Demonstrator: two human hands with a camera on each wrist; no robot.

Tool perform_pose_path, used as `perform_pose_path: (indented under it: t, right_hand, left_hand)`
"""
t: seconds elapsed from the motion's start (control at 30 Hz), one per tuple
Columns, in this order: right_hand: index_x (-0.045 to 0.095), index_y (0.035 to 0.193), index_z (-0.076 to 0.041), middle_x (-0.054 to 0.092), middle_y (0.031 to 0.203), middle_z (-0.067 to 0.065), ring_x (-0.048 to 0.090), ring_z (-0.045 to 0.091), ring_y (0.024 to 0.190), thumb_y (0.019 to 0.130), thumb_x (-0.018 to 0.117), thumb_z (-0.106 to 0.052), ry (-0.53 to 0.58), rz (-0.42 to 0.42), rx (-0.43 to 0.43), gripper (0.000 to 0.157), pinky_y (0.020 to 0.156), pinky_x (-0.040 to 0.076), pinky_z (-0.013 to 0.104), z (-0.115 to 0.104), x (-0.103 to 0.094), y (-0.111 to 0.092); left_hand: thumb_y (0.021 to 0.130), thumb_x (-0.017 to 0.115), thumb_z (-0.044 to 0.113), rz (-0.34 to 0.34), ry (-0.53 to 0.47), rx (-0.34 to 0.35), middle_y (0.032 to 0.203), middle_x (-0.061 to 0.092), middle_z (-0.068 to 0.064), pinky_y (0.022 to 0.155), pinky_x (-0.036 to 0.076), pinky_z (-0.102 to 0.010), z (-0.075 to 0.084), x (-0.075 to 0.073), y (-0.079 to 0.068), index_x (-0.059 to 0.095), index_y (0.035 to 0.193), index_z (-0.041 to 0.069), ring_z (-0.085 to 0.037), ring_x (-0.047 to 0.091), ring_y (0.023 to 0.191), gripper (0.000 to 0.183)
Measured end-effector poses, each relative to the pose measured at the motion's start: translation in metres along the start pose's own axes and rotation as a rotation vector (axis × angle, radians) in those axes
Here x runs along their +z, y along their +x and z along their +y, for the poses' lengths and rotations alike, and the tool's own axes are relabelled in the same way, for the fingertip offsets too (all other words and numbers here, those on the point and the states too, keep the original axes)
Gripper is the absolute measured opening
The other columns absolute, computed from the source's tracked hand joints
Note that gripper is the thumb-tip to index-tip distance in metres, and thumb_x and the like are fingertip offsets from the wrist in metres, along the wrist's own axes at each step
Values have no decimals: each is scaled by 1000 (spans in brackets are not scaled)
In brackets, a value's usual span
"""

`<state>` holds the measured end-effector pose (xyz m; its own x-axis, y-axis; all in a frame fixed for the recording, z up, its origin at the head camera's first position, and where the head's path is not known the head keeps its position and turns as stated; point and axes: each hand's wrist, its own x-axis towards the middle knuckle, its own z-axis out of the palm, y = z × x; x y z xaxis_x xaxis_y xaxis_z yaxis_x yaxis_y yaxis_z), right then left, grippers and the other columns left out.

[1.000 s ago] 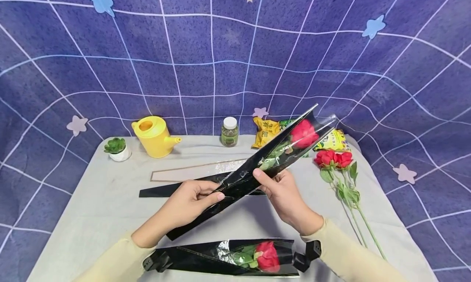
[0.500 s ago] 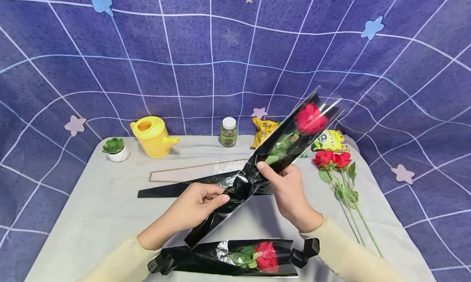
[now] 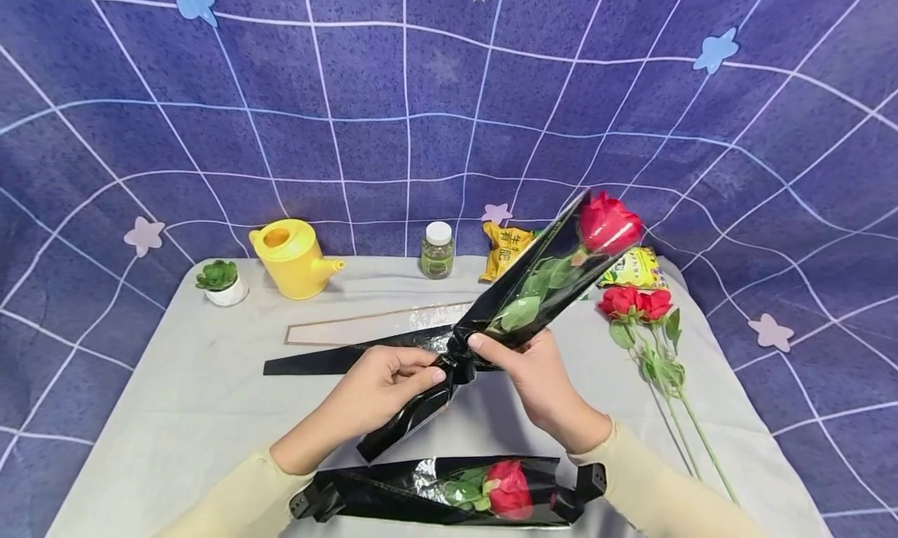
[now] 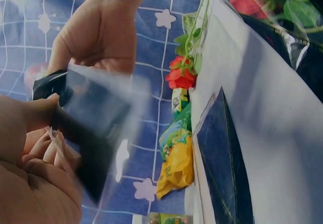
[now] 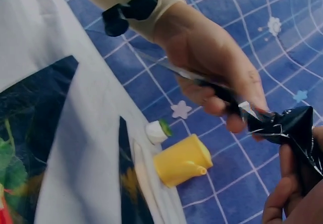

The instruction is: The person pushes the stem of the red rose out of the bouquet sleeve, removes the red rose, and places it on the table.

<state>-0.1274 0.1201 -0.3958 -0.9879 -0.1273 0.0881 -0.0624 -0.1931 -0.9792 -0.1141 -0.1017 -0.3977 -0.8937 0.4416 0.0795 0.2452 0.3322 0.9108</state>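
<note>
A red rose [image 3: 609, 224] stands slanted in a black-and-clear flower sleeve [image 3: 522, 312], its bloom at the sleeve's upper rim. My left hand [image 3: 382, 386] pinches the sleeve's narrow lower part between thumb and fingers. Just above, my right hand [image 3: 540, 382] grips the sleeve, thumb pressed on its front, where the film is bunched and creased. In the right wrist view, the crumpled black film [image 5: 292, 125] lies between both hands. Nearer the body, a second wrapped rose [image 3: 510, 490] lies flat. The stem inside the held sleeve's black part is hidden.
Behind the hands lie a flat black sleeve [image 3: 309, 362] and a clear brown-edged one [image 3: 351, 333]. Loose red roses [image 3: 634, 302] lie at right. Along the back stand a potted succulent [image 3: 223, 283], a yellow watering can [image 3: 291, 261], a white-capped jar [image 3: 438, 251] and bags [image 3: 507, 251].
The rose has shifted up in its sleeve, so its bloom now reaches the rim. The film has become bunched between the hands, and my left hand has moved slightly right, closer to the right.
</note>
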Motion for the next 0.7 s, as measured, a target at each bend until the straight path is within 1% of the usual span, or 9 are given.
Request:
perform_pose_path:
  t: [0.1, 0.2, 0.27, 0.33, 0.4, 0.47, 0.53, 0.6, 0.7]
  right_hand:
    - [60, 111, -5, 63, 105, 15, 60, 26, 94, 81, 74, -10, 37, 30, -31, 34, 82, 48, 38, -8, -8, 6]
    - [58, 116, -4, 60, 110, 14, 57, 26, 100, 82, 72, -7, 113, 30, -28, 37, 88, 44, 37, -17, -18, 15]
    - [58, 117, -3, 59, 112, 12, 56, 22, 100, 83, 71, -7, 155, 24, 12, 37, 86, 44, 33, -22, -23, 18]
    - [57, 119, -3, 59, 112, 11, 56, 20, 98, 83, 71, -8, 154, 6, 45, 39, 83, 45, 30, -25, -25, 18]
    - [58, 116, -2, 61, 109, 10, 56, 17, 95, 83, 72, -10, 126, -1, 59, 37, 79, 46, 27, -24, -24, 17]
    - [60, 113, -2, 62, 106, 11, 58, 18, 93, 82, 73, -12, 84, 1, 53, 35, 78, 48, 28, -21, -23, 15]
    - [61, 112, -2, 63, 105, 13, 59, 21, 93, 82, 74, -12, 42, -2, 39, 34, 80, 49, 32, -18, -21, 14]
    - [61, 111, -2, 63, 106, 15, 60, 24, 97, 82, 74, -12, 10, -14, 34, 34, 83, 49, 36, -16, -19, 13]
    - [62, 111, -3, 64, 106, 16, 60, 26, 98, 82, 74, -13, -31, -43, 48, 33, 82, 49, 38, -13, -15, 10]
  left_hand:
    - [88, 64, 39, 10, 39, -11, 101, 68, 4, 69, 52, -24, -2, -4, -1, 70, 108, 16, -4, 65, 84, 31]
    - [89, 62, 41, 14, 81, 16, 81, 65, 11, 57, 48, -22, -6, -9, -2, 72, 97, 25, 0, 57, 62, 20]
    - [89, 62, 40, 23, 122, 36, 78, 63, 13, 53, 45, -23, -6, -11, -4, 72, 95, 27, -1, 49, 56, 18]
    - [89, 62, 38, 19, 115, 40, 75, 62, 11, 51, 43, -23, -7, -12, -5, 72, 95, 26, -2, 45, 52, 17]
    - [88, 65, 35, 7, 76, 15, 91, 66, 10, 59, 49, -22, -6, -12, -5, 70, 106, 22, -1, 56, 64, 22]
    - [87, 67, 33, -11, 21, -9, 102, 66, 7, 67, 52, -25, -5, -11, -5, 67, 113, 19, -4, 62, 77, 29]
    - [86, 69, 33, -25, -40, -28, 106, 65, 6, 72, 52, -27, -4, -10, -4, 62, 120, 18, -8, 64, 87, 38]
    - [86, 69, 34, -32, -71, -23, 107, 65, 5, 72, 52, -29, -1, -8, -3, 61, 122, 17, -10, 64, 88, 41]
    - [87, 67, 33, -16, -55, 4, 104, 66, 3, 74, 52, -28, 3, -5, -1, 63, 119, 11, -11, 63, 88, 40]
